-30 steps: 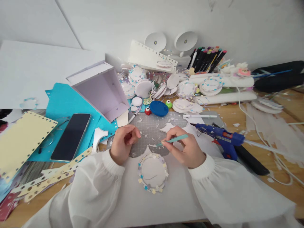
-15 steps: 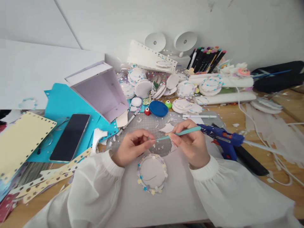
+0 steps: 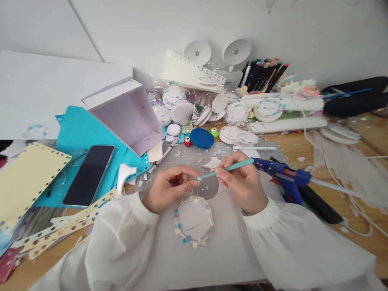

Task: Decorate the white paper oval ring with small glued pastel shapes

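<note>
My right hand (image 3: 244,182) is closed around teal tweezers (image 3: 238,165), which slant down to the left. Their tip meets the fingertips of my left hand (image 3: 171,188). Thumb and forefinger of that hand are pinched together; a tiny pale bit seems to show there, too small to name. Just below both hands, a round white disc (image 3: 194,224) ringed with small blue, yellow and white paper shapes lies on a white sheet (image 3: 230,250). A blue glue gun (image 3: 286,176) lies right of my right hand, its nozzle close behind the tweezers' end.
On the left are a phone (image 3: 89,176), an open pale box (image 3: 127,117) and a yellow punched sheet (image 3: 30,182). Several decorated discs (image 3: 238,113) are heaped at the back, near a blue round lid (image 3: 202,138) and markers (image 3: 263,74). A white cord (image 3: 321,149) runs down the right.
The tweezers have shifted slightly left and their tip sits closer against my left fingertips. Both hands stay in nearly the same place; the disc has not moved.
</note>
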A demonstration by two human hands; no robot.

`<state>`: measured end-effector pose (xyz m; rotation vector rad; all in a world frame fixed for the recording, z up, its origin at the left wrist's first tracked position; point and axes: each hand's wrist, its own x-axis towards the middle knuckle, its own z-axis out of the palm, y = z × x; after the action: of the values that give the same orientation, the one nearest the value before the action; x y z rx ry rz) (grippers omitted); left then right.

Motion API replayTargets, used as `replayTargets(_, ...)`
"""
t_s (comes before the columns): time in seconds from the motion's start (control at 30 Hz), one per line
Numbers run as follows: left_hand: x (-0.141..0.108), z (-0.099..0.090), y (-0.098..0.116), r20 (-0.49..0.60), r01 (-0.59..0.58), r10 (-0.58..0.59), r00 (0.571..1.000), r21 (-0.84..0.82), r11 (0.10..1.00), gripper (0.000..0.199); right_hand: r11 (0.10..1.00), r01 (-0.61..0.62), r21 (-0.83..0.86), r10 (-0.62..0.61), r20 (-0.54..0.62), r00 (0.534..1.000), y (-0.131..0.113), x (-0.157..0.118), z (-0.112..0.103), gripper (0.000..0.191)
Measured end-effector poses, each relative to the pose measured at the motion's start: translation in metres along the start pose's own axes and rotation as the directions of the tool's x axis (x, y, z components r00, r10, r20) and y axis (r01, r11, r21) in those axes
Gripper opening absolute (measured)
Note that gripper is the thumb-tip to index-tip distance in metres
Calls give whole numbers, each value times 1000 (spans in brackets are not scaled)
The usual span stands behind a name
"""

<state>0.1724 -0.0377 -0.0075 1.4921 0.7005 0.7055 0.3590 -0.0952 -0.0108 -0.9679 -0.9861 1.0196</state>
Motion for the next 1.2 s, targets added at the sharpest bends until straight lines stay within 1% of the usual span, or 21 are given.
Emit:
replayTargets(0.23,0,-1,-2,-25,1,-1,1000,0,1000,17,999,-46,-10,46,4,999,-1,0,2,25)
replayTargets(0.43,1,-1,-1,-50,1,0,999,19,1000,20,999,-48,0,48,6,999,-3,0,3,25)
replayTargets(0.67,0,-1,-2,-88,-54,57,995,37,998,18,999,-43,-13,43,11,999,-4,0,5,25)
replayTargets(0.83,-1,-1,-4,-123,-100,103,987,33,994,16,1000,-27,11,27,13,1000,-3,-1,5,22)
replayTargets(0.93,-1,-1,-3,-167,-105,107,980,25,994,15,1000,-25,18,25,-12,1000,-3,-1,5,21)
replayTargets(1.03,0,0,-1,-213,-81,81,974,8,997,17,1000,-13,0,13,-57,998,-3,0,5,22)
replayTargets(1.1,1,0,-1,-188,-61,60,980,-1,998,19,1000,6,-13,-7,-67,998,-4,0,4,22)
replayTargets(1.2,0,-2,-2,-109,-38,38,993,-2,999,20,1000,25,-19,-26,-49,998,-4,0,3,23)
